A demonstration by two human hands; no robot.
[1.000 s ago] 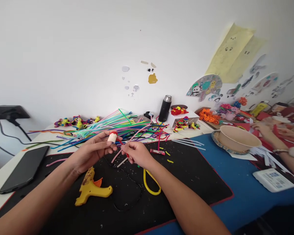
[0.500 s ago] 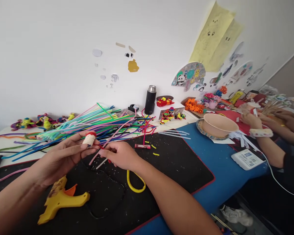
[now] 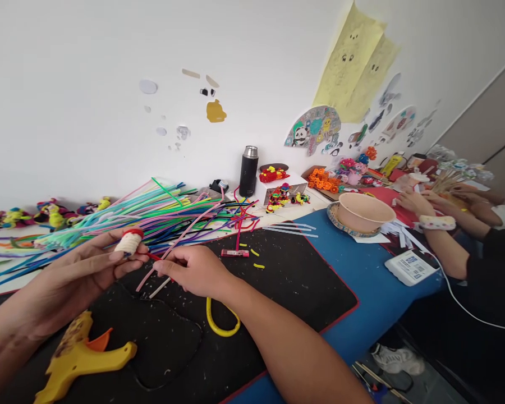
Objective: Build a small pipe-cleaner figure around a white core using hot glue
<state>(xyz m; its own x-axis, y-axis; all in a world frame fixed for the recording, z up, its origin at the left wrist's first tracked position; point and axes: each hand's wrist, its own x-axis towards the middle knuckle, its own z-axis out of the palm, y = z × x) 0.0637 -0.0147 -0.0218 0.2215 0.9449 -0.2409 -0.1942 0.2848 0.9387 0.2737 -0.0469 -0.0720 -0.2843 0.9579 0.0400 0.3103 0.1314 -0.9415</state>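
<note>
A small spool-shaped piece wound in cream pipe cleaner with a red top (image 3: 129,242) is held between the thumb and fingers of my left hand (image 3: 84,264). A red pipe cleaner (image 3: 152,256) runs from it toward my right hand (image 3: 197,269), whose thumb and forefinger pinch that strand. Both hands are above the black mat (image 3: 294,280), close together. Below my left hand lies a yellow glue gun (image 3: 84,356) with an orange trigger. A yellow loop (image 3: 223,333) hangs or lies just under my right wrist; its upper end is hidden.
Behind my hands spreads a pile of coloured pipe cleaners (image 3: 151,216). A black thermos (image 3: 248,174) stands by the wall, beside a white box (image 3: 292,185). To the right are a pink bowl (image 3: 366,211), a white case (image 3: 410,267) and a co-worker's hand (image 3: 416,203).
The view has turned slightly right, so everything sits further left. The red strand between my hands shows a little longer; my grips are the same.
</note>
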